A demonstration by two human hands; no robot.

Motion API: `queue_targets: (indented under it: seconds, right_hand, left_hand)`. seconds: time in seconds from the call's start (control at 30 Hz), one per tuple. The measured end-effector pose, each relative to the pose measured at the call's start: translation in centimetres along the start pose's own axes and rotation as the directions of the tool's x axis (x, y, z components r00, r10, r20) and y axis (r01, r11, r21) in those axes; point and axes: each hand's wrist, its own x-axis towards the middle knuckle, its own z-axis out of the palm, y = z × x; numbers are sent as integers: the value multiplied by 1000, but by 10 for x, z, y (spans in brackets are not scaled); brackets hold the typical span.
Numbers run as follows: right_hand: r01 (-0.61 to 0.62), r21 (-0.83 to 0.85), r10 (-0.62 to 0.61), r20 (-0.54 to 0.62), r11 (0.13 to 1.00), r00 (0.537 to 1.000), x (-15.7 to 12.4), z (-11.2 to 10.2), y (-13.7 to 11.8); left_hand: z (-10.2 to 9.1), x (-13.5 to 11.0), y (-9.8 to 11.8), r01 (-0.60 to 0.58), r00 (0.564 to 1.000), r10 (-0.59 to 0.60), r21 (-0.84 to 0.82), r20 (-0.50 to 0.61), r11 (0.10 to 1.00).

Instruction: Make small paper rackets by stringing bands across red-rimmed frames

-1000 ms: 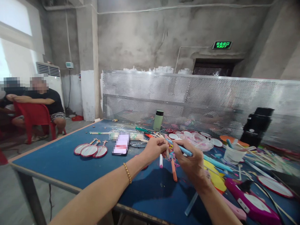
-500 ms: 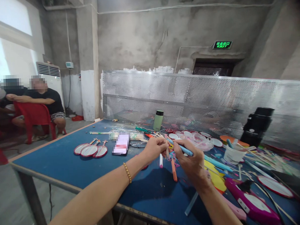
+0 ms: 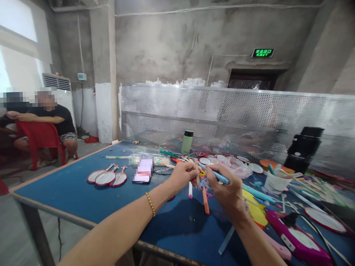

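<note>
Strip (image 3: 197,173), narrow and pale, is held nearly upright above the blue desk (image 3: 66,197). Left hand (image 3: 183,174): closed to a narrow pinch, thumb and fingers gripping the strip. Right hand (image 3: 228,188): curled around a blue pen (image 3: 221,177), barrel between thumb and fingers. The pen tip is directed toward the strip; a small gap separates the two.

Area between the hands, on the desk surface: an orange marker (image 3: 206,202), a white marker (image 3: 190,190) with a pink end, and tangled pink and blue strands (image 3: 208,191).

Left side: a phone (image 3: 143,171) lies screen up; farther left, three round red-rimmed paddles (image 3: 105,178) overlap, handles directed away from the person. Rear: a green bottle (image 3: 187,143) stands upright, black lid fitted, in front of a perforated metal panel (image 3: 170,104).

Right side: a white cup (image 3: 274,184) contains several tools. Nearer the person, a magenta device (image 3: 300,237) lies beside a black cable (image 3: 317,231).
</note>
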Motion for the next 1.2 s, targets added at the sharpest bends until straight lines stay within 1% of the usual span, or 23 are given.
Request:
queue_targets:
  seconds: [0.07, 0.23, 0.4, 0.5, 0.6, 0.73, 0.87, 1.07, 1.2]
  right_hand:
    - [-6, -7, 6, -11, 1000, 1000, 1, 0, 0]
    - [25, -10, -25, 3, 1000, 1000, 2, -1, -2]
    - [14, -5, -14, 23, 1000, 1000, 1, -2, -2]
    - [37, -6, -37, 7, 999, 999, 2, -2, -2]
    - [31, -3, -31, -2, 1000, 1000, 2, -1, -1]
    - [22, -4, -22, 19, 1000, 1000, 1, -1, -1]
    - [24, 28, -25, 54, 999, 998, -1, -1, -3]
    - [17, -13, -17, 0, 1000, 1000, 1, -2, -2]
    - [12, -15, -12, 20, 1000, 1000, 1, -2, -3]
  left_hand:
    - [0, -1, 1, 6, 1000, -6, 4, -1, 1000]
    - [1, -2, 3, -2, 1000, 2, -4, 7, 1000]
    - [-1, 0, 0, -13, 1000, 13, -8, 8, 1000]
    - [-1, 1, -3, -10, 1000, 10, -24, 10, 1000]
    - [-1, 1, -3, -7, 1000, 7, -25, 10, 1000]
    - [0, 0, -1, -14, 1000, 14, -5, 0, 1000]
    - [-1, 1, -2, -11, 1000, 11, -19, 7, 1000]
    - [-1, 0, -2, -5, 1000, 5, -22, 13, 1000]
    - [0, 1, -4, -7, 1000, 7, -14, -1, 1000]
